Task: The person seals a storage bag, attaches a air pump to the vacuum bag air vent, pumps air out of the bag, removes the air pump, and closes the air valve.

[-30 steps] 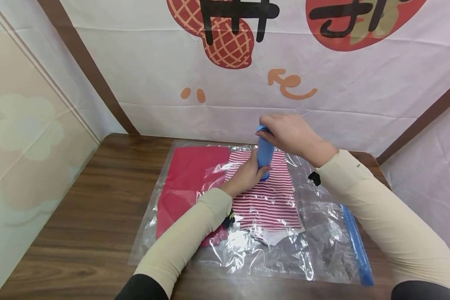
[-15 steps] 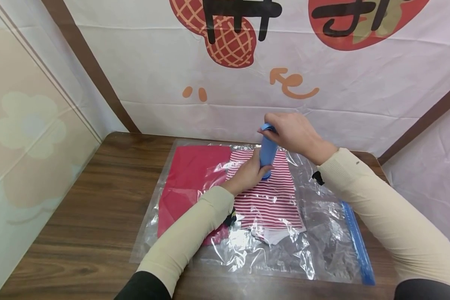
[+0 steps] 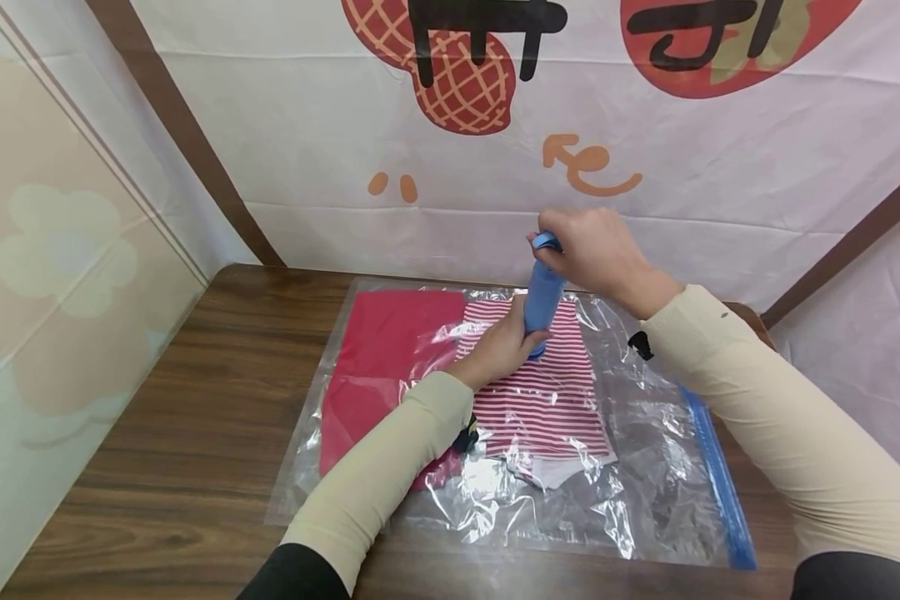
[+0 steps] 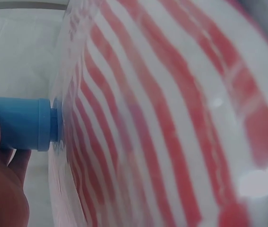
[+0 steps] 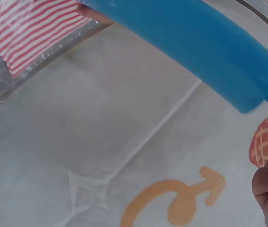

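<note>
The person's left arm [image 3: 382, 458] slants forward and inward, the left hand [image 3: 501, 344] curled in a low grip, while the right arm [image 3: 772, 421] reaches in from the other side, the right hand [image 3: 598, 254] gripping higher up.

On the pale wall cloth [image 3: 292, 150] stand two large black characters [image 3: 487, 15], over a red peanut print [image 3: 468, 96] and a red rounded print [image 3: 675, 83]; the upper edge cuts them, so they cannot be read. Below is a curled orange arrow [image 3: 589, 158].
</note>
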The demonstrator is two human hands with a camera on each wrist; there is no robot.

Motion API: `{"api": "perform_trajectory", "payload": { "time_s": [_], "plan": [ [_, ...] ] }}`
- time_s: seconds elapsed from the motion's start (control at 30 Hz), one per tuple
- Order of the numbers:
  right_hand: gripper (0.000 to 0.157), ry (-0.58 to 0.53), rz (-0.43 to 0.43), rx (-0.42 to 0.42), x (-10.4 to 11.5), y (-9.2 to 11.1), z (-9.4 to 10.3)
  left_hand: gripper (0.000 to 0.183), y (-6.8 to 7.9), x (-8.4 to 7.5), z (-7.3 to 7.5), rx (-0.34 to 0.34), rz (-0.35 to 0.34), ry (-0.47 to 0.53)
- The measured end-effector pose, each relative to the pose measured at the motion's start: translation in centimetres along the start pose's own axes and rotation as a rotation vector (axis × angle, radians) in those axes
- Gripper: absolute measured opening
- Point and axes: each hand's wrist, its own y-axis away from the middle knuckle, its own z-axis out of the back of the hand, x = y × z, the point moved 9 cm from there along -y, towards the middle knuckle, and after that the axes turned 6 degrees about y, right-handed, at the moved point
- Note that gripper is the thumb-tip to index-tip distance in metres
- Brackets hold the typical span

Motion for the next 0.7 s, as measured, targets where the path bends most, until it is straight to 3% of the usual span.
{"api": "perform_trajectory", "payload": {
  "time_s": [0.27, 0.5, 0.7],
  "plan": [
    [0.020, 0.047, 0.012, -0.074, 0.0, -1.4, 3.2, 0.065, 0.0, 0.2, -0.3, 0.022, 0.021, -0.007],
    [0.007, 0.092, -0.020, -0.103, -0.3, -2.6, 6.7, 0.063, 0.1, 0.0, -0.3, 0.022, 0.019, -0.010],
    [0.011, 0.126, -0.032, -0.146, -0.3, -3.4, 9.8, 0.063, 0.0, -0.2, -0.4, 0.019, 0.019, -0.017]
  ]
}}
